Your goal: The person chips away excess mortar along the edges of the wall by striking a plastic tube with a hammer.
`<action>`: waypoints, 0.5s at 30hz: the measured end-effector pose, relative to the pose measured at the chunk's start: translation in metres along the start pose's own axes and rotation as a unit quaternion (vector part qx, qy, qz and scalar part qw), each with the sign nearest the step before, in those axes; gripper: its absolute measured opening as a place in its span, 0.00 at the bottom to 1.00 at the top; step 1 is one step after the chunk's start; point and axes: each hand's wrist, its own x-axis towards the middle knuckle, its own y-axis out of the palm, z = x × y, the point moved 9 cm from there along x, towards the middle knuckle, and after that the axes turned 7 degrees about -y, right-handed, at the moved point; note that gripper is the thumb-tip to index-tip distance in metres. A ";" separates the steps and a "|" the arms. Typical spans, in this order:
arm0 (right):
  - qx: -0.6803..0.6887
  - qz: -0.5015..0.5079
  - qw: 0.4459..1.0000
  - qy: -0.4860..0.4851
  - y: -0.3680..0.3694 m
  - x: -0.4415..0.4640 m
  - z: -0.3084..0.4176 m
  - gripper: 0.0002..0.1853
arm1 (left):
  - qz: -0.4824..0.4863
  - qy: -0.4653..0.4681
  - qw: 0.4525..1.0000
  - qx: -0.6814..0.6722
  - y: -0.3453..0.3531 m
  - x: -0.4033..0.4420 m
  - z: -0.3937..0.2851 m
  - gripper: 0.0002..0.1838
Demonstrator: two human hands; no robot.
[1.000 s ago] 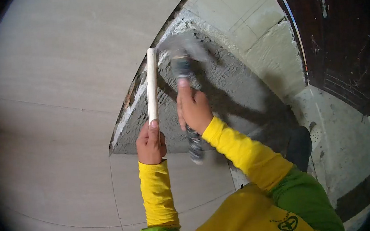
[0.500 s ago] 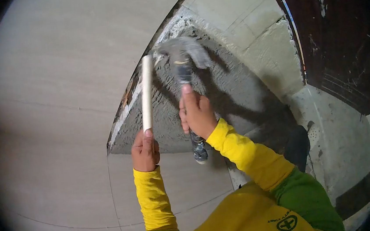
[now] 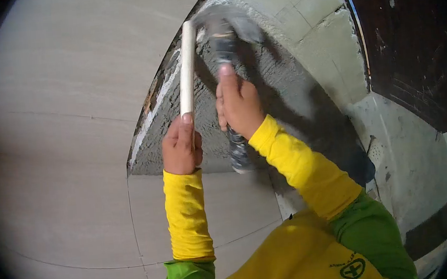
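Observation:
My left hand (image 3: 181, 147) is closed around the lower end of a pale, straight stick (image 3: 188, 71), which points away from me. In my right hand (image 3: 243, 105) is a hammer, its dark, paint-spattered handle (image 3: 225, 48) gripped around the middle with the thumb along it. The metal hammer head (image 3: 237, 22) is smeared by motion and appears close to the stick's far end; whether they touch I cannot tell. Beneath both hands lies rough grey mortar (image 3: 215, 150), with the hammer's shadow across it.
Large beige tiles (image 3: 65, 95) cover the left side and foreground, with a broken, whitish edge (image 3: 157, 125) along the mortar. Beyond the mortar is a pale, cracked surface (image 3: 327, 50). A dark scuffed panel (image 3: 411, 33) stands at the upper right.
Both hands have moved away from me, up the view, carrying the stick and the hammer farther over the mortar. The view has also shifted slightly.

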 end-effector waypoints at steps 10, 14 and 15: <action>-0.056 -0.005 0.998 -0.002 -0.002 0.007 0.001 0.32 | -0.019 0.050 0.998 0.025 -0.011 0.009 0.011 0.19; -0.059 0.018 0.997 0.041 -0.005 -0.002 0.010 0.32 | -0.023 0.017 0.999 0.018 -0.009 0.006 0.013 0.20; -0.047 -0.014 0.998 -0.025 -0.008 -0.003 0.016 0.33 | -0.014 0.017 1.000 0.012 -0.006 0.007 0.014 0.21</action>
